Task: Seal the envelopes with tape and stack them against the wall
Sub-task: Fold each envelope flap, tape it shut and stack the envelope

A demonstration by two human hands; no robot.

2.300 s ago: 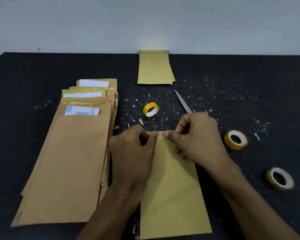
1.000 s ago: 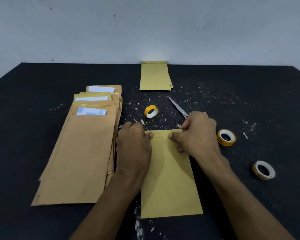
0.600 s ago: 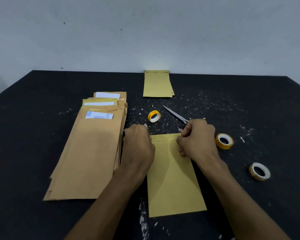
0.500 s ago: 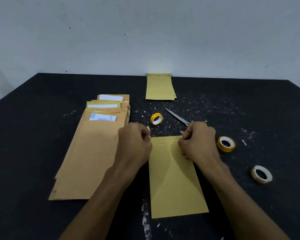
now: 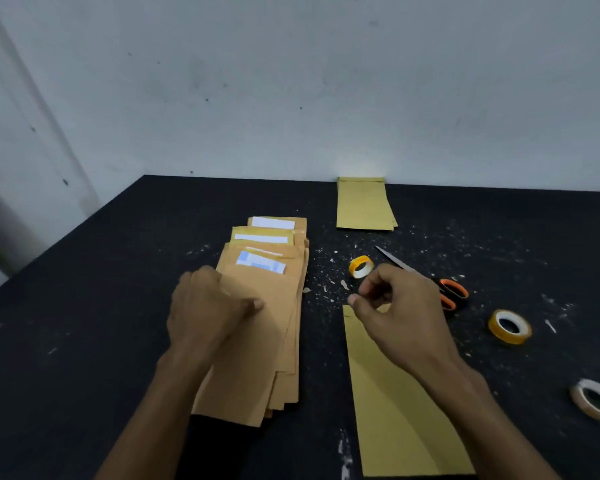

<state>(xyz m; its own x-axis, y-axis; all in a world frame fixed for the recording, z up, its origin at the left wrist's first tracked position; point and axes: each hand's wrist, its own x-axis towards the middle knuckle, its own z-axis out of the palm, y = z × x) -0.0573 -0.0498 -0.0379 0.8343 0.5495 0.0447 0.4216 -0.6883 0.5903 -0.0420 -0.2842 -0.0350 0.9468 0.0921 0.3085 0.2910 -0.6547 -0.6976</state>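
A black desk is standing against a pale wall, its surface speckled with small paper scraps. On its left half a fanned pile of brown envelopes is lying, with white slips showing at the open far ends. The left hand is resting over the near-left part of this pile, knuckles up, fingers curled loosely under and thumb pointing right along the paper; its grip is closing on nothing that can be seen.

Right of the pile, a small yellow tape roll is standing on edge among the scraps. Further back, a short stack of yellow envelopes is lying flat with its far edge touching the wall.

Near the viewer, a single yellow envelope is lying lengthwise on the desk, its folded top pointing away. The right hand is hovering over that top end, thumb and forefinger drawn together in a pinch; whether something thin is sitting between them cannot be told.

Behind this hand, scissors with orange handles are lying with the blades pointing up-left. Further right a yellow tape roll is lying flat, and a pale tape roll is sitting near the right edge.
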